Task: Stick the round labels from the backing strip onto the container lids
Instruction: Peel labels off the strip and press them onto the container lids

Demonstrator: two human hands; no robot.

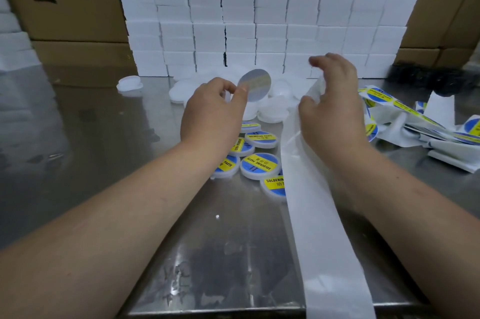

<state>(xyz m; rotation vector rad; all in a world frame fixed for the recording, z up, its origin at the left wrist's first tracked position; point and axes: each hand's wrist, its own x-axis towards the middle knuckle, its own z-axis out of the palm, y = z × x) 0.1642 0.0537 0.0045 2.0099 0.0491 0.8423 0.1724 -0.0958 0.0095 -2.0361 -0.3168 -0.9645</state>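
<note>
My left hand [213, 113] pinches a round label [255, 84] by its edge, held up with its pale back side toward me, above a heap of plain white lids [275, 108]. My right hand [330, 105] grips the white backing strip [319, 215], which runs from the hand down to the table's near edge. Several lids with blue and yellow labels [259, 165] lie flat on the steel table [104, 142] between my forearms. More strip with unpeeled labels [381, 96] trails to the right.
A wall of stacked white boxes [259, 15] stands right behind the lids. Cardboard cartons [65, 2] flank it on both sides. One loose white lid [129, 83] sits at the left. A dark object [428, 80] lies at the far right.
</note>
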